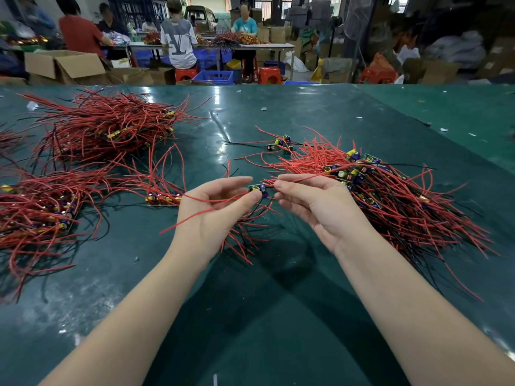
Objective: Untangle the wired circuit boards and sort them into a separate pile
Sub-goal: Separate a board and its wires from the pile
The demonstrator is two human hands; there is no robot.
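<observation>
A small green circuit board (pixel 257 188) with red and black wires is held above the green table (pixel 278 316) between both hands. My left hand (pixel 214 210) pinches the board at its left end, and red wires cross its palm. My right hand (pixel 312 201) pinches a red wire beside the board's right end. A tangled heap of wired boards (pixel 390 190) lies at the right. A small aligned group of boards (pixel 163 199) lies just left of my left hand.
Larger piles of red-wired boards lie at the far left (pixel 106 126) and near left (pixel 39 213). A few loose boards (pixel 281 143) sit beyond my hands. People work at tables in the background among cardboard boxes, red stools and blue crates.
</observation>
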